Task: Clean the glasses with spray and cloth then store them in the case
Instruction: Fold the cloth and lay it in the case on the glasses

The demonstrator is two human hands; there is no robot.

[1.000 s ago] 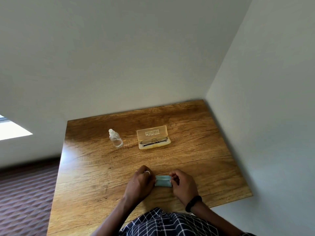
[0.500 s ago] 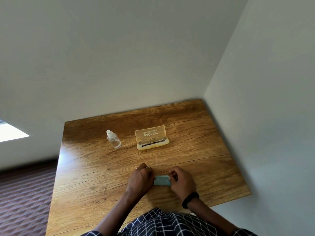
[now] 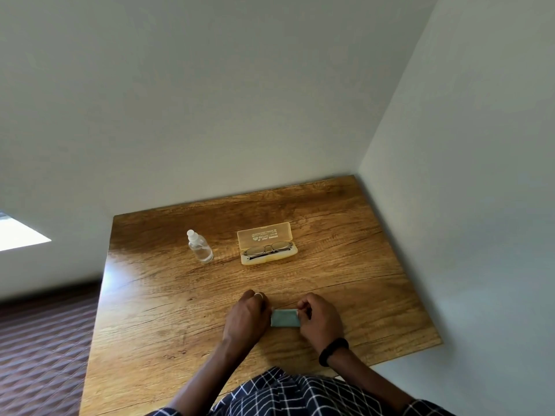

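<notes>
A small folded pale blue-green cloth (image 3: 285,317) lies on the wooden table (image 3: 168,301) near its front edge. My left hand (image 3: 247,316) pinches its left end and my right hand (image 3: 319,318) pinches its right end. Farther back, a pale yellow glasses case (image 3: 268,247) stands open with its clear lid up. The thin-framed glasses (image 3: 267,249) lie folded inside it. A small clear spray bottle (image 3: 199,245) stands upright to the left of the case.
The table sits in a corner, with white walls at its back and right edges. Its left edge drops to a dark patterned carpet (image 3: 39,349). A black band is on my right wrist.
The camera has shifted slightly. Both hands stay at the ends of the cloth, and the cloth looks a little more spread between them.
</notes>
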